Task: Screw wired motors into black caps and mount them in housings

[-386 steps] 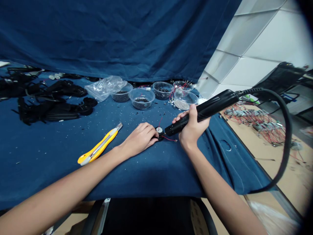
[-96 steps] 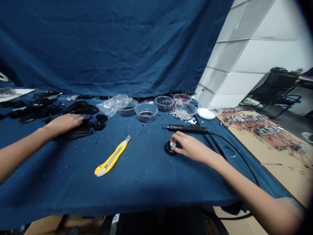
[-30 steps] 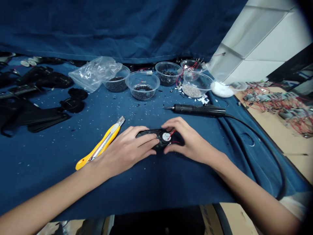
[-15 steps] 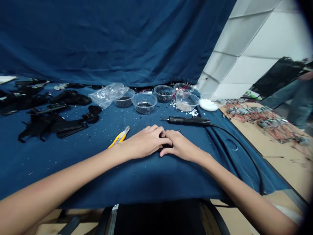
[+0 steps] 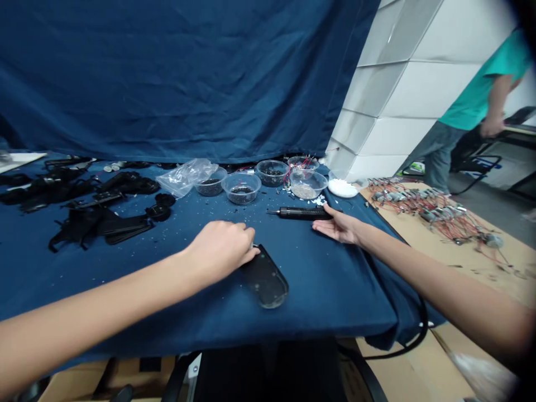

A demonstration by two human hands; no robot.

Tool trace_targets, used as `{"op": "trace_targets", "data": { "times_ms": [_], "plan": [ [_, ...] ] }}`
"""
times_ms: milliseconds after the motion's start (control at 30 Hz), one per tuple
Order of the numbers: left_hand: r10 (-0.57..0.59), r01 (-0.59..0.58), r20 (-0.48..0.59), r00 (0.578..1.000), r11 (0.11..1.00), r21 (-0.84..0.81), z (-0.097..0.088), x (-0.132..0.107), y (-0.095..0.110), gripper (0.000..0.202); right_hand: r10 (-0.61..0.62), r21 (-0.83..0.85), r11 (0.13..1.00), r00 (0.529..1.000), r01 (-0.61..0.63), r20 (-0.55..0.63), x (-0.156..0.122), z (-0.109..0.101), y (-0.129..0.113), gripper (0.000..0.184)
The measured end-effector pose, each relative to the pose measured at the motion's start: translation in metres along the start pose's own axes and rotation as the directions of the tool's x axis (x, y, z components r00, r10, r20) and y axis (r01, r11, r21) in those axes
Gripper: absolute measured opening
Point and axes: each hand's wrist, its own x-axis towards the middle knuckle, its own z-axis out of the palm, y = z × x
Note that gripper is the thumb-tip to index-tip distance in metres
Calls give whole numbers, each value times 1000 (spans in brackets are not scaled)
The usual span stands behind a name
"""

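Observation:
My left hand (image 5: 224,245) is closed on one end of a long black plastic part (image 5: 268,279) with a rounded near end. This part slants toward the table's front edge, and some of its far end is covered by my fingers. At the right, my right hand (image 5: 337,224) is at the rear of a black electric screwdriver (image 5: 299,213), fingers stretched out and thumb apart. The screwdriver lies on the blue cloth with its bit pointing left, and its cable runs off to the right.
Clear plastic bowls (image 5: 242,190) of small dark parts stand along the back, beside a plastic bag (image 5: 188,176). Black parts (image 5: 104,223) lie at the left. Wired motors (image 5: 452,215) cover a board at the right. A person in a green shirt (image 5: 481,95) stands beyond.
My hands have parted. The right moved right to the screwdriver, while the left keeps the black part, now in plain sight. The yellow utility knife no longer shows.

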Motion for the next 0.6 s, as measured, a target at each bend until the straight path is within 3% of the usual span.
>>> {"op": "trace_targets", "data": {
  "times_ms": [167, 267, 333, 400, 467, 533, 600],
  "plan": [
    [-184, 186, 90, 979, 982, -13, 29, 6, 33, 37, -4, -46, 999, 996, 0, -95, 6, 4, -3, 48],
    [-145, 145, 21, 989, 989, -1, 32, 8, 33, 45, -138, -16, 990, 981, 137, -140, 1, 14, 5, 41],
    [-94, 94, -63, 994, 996, -10, 30, 8, 24, 52, -281, 10, 958, 944, 287, -175, -3, 24, 14, 35],
    [-17, 8, -107, 994, 996, -85, 28, 9, 12, 63, -454, 68, 879, 872, 472, -184, -7, 35, 24, 29],
    [92, -106, -73, 993, 970, -219, 32, 10, 2, 74, -601, 147, 764, 776, 628, -191, -9, 45, 32, 26],
    [190, -183, -13, 982, 923, -339, 39, 11, -3, 72, -701, 200, 644, 675, 738, -232, -11, 56, 34, 25],
    [212, -186, 20, 977, 896, -402, 47, 13, -3, 61, -755, 230, 515, 564, 826, -335, -15, 65, 27, 28]
  ]
}}
